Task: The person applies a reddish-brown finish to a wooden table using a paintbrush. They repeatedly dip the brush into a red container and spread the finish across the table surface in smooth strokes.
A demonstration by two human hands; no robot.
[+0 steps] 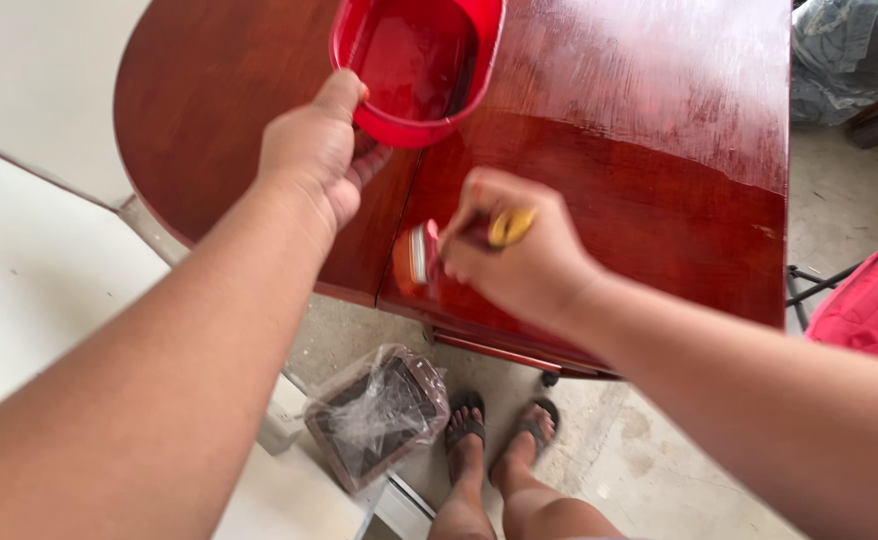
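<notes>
Below my outstretched arms, on the concrete floor (659, 470), stand my two feet in dark sandals (504, 425), and just to their left lies a square tray wrapped in clear plastic film (377, 412). Above these, at the near edge of the glossy red-brown wooden table (659, 150), my right hand (519, 255) is closed around a paintbrush (429, 252): the fingers wrap its yellow handle, which shows between them, and the metal ferrule and reddened bristles project to the left, touching the table's front rim beside the seam of the drop leaf. The surface around the brush looks wet and shiny. Farther up, my left hand (321, 150) grips the near rim of a red plastic container (417, 62), thumb over the lip and fingers curled beneath it; the container sits over the tabletop and holds a dark red liquid. Its far part is cut off by the top edge of the view. At far right, a red fabric object (874, 300) stands on the floor, and a crumpled grey plastic sheet (849, 50) lies beyond the table's corner.
</notes>
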